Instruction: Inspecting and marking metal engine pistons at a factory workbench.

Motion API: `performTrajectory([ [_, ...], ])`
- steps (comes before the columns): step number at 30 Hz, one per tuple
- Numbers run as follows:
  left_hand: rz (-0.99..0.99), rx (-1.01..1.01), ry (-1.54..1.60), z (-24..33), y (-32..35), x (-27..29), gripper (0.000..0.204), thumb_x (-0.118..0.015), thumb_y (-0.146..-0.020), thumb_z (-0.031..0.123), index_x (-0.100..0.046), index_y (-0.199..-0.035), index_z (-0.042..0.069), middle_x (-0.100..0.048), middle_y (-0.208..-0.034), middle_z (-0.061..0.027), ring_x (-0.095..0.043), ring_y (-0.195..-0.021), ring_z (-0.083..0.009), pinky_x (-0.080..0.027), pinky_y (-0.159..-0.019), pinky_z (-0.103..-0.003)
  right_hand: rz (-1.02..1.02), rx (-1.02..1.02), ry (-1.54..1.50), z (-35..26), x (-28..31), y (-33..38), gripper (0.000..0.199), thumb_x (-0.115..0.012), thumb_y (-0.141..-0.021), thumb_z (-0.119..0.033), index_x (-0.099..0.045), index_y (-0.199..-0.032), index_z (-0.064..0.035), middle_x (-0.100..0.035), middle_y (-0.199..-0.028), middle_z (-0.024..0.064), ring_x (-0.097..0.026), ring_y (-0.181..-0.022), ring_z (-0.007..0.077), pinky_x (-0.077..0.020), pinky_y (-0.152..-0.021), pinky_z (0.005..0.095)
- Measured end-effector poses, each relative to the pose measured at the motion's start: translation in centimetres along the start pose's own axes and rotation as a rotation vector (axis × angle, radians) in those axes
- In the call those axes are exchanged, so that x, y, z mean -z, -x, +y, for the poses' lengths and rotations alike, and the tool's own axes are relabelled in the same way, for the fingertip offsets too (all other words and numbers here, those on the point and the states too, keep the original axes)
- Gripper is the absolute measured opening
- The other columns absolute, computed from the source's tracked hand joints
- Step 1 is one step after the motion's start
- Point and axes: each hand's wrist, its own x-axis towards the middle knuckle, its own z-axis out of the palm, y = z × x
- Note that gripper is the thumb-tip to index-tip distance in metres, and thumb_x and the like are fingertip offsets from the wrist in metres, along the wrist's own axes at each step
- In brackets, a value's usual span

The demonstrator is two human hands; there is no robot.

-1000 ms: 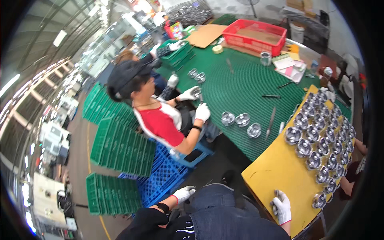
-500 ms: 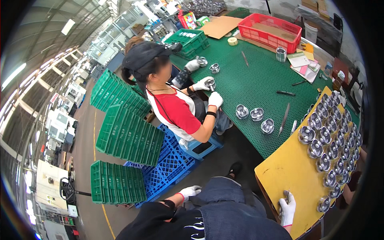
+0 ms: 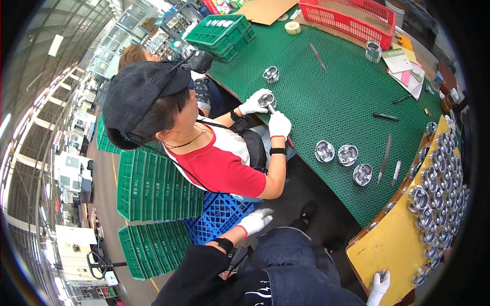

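A: Left hand (image 3: 256, 221) first?

B: White-gloved, hanging beside the dark denim (image 3: 283, 245) on the lap. Holding nothing; loosely extended, fingers not closed on anything.

A: Right hand (image 3: 378, 288)?

B: Gloved too, over the near end of the yellow board (image 3: 385, 245), fingers bent. Clamped on the edge or just resting? Cannot tell, too small down there.

A: And the pistons (image 3: 418, 198)?

B: On that board, packed close along its right side. Bare yellow between most of them and the right hand.

A: Green worktable (image 3: 306, 97), quick.

B: Left of the board. On it: three loose pistons (image 3: 348, 155) near each other, then a slim file-like tool (image 3: 384, 160) and a white marker (image 3: 396, 173) side by side. Farther back, a black pen (image 3: 385, 117), a tape roll (image 3: 293, 31) and a red basket (image 3: 357, 29).

A: Co-worker (image 3: 219, 168)?

B: Seated at the table in black cap and red-and-white shirt, steadying a piston (image 3: 266, 101) with one gloved hand, working a tool against it with the other.

A: Behind?

B: Stacked green crates (image 3: 158, 188), next to a blue pallet (image 3: 219, 217).
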Motion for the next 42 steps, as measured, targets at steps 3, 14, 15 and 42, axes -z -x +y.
performTrajectory([
  [3,0.027,-0.024,-0.005,1.2,-1.1,2.3,0.046,-0.044,-0.095,0.033,-0.048,-0.130,0.004,-0.052,-0.128,-0.0210,-0.048,-0.122,-0.0331,-0.038,-0.101,-0.038,0.065,0.021,-0.005,0.4,-0.4,0.2,0.009,-0.055,-0.082,0.001,-0.052,-0.088,-0.0036,-0.048,-0.065,-0.0007,-0.042,-0.046,0.0058,-0.0350,-0.040,0.0206],
  [14,-0.084,0.057,-0.046,1.0,1.7,-0.6,0.049,-0.045,-0.094,0.035,-0.047,-0.131,0.003,-0.052,-0.128,-0.0205,-0.045,-0.124,-0.0333,-0.036,-0.103,-0.037,0.012,-0.027,-0.101,-1.1,1.5,-2.3,0.025,-0.052,-0.090,-0.009,-0.050,-0.115,-0.0047,-0.057,-0.093,0.0061,-0.043,-0.053,0.0051,-0.0300,-0.039,0.0195],
  [15,-0.078,0.054,-0.045,1.4,1.8,-1.2,0.049,-0.045,-0.094,0.035,-0.047,-0.131,0.003,-0.052,-0.128,-0.0205,-0.045,-0.124,-0.0333,-0.036,-0.103,-0.037,0.100,0.147,-0.181,0.4,2.3,-3.6,0.037,-0.051,-0.092,-0.012,-0.048,-0.128,-0.0047,-0.058,-0.106,0.0082,-0.045,-0.057,0.0053,-0.0310,-0.041,0.0193],
  [42,0.205,-0.407,0.383,14.8,9.2,-7.4,0.048,-0.049,-0.094,0.032,-0.047,-0.132,0.002,-0.055,-0.128,-0.0158,-0.054,-0.116,-0.0248,-0.041,-0.100,-0.034,0.385,0.135,-0.213,-1.4,15.7,-7.4,0.056,-0.049,-0.093,-0.022,-0.028,-0.145,-0.0292,-0.051,-0.067,-0.0034,-0.032,-0.038,0.0064,-0.0250,-0.032,0.0224],
])
